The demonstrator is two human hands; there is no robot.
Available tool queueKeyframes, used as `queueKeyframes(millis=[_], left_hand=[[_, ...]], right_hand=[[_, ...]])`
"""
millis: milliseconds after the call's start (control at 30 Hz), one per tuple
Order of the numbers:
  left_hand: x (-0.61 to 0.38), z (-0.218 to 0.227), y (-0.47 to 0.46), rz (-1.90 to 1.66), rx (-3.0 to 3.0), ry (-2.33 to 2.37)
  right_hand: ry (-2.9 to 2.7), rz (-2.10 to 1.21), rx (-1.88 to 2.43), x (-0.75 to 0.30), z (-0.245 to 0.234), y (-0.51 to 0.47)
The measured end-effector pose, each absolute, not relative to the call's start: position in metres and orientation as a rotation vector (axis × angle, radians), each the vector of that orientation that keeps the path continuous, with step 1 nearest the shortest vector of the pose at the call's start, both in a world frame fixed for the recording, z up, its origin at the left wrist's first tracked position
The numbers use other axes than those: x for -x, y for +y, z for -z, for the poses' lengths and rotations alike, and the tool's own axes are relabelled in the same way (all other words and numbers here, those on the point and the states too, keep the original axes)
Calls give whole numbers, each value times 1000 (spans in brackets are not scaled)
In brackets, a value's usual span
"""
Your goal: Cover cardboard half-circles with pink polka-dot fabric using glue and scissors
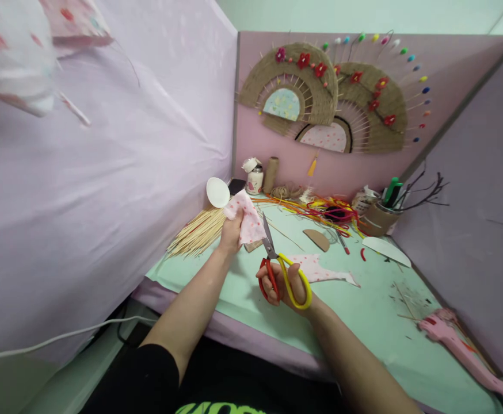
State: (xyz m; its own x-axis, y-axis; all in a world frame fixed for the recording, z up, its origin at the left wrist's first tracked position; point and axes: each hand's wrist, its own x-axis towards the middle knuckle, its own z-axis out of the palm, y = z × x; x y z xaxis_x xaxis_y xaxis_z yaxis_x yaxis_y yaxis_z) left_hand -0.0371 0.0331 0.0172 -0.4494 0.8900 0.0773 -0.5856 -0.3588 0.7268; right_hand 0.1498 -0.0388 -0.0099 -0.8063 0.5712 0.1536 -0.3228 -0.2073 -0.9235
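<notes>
Three cloth-covered panels (148, 144) wall in one pale green table (372, 322). Two half-round fans (314, 95) overlap on the back panel, beyond the table's far edge. One bundle of thin sticks (199, 233), too many to count, lies along the left edge; one pink glue gun (463, 348) lies by the near right corner. One pair of scissors (269, 248) is in the right hand (286, 284), thumb and fingers through the yellow and red loops, blades parted beside the dotted cloth (251, 221). That cloth is pinched in the left hand (232, 230), above the table's left half. A second cloth piece (316, 268) lies near the middle. Toward the far right corner, one brown pot (378, 219) holds green markers and dark twigs. One white jar (255, 181) stands by the far left corner, its contents hidden. One cardboard half-disc (316, 240) lies beyond the second cloth piece.
</notes>
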Motion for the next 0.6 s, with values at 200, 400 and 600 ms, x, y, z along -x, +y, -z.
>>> queueKeyframes(millis=[200, 400, 600], left_hand=[[29, -17, 29, -1848, -619, 789], [21, -20, 27, -1862, -595, 793], [19, -18, 26, -1827, -580, 848]], right_hand=[[-1449, -2081, 305, -147, 3, -41], [-1378, -2075, 335, -145, 2, -40], [-1310, -2071, 357, -147, 2, -39]])
